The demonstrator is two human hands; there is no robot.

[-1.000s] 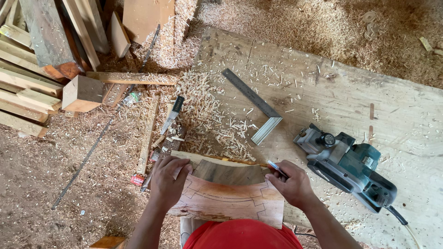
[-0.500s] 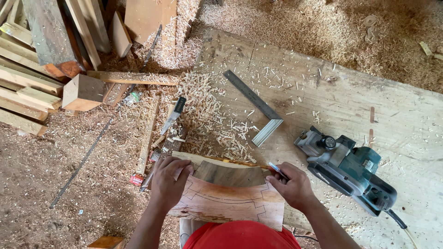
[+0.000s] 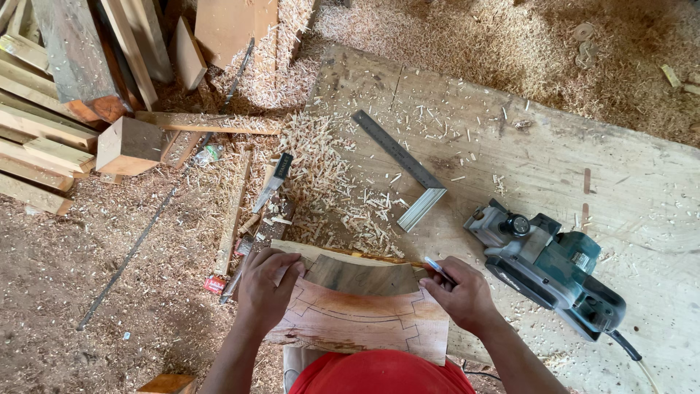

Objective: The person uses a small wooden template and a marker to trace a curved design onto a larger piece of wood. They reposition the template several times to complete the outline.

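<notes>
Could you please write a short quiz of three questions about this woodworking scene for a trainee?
1. True or false: the left hand presses on the curved wooden template.
2. What does the right hand hold? A) pencil B) chisel C) hammer
3. Which tool lies to the right of the right hand?

Key:
1. True
2. A, a pencil
3. The green electric planer

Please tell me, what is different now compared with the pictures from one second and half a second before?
Almost nothing. The right hand holds its pen at the same spot, and the left hand presses on the curved template as before. The marked wood piece, square and electric planer have not moved.
</notes>
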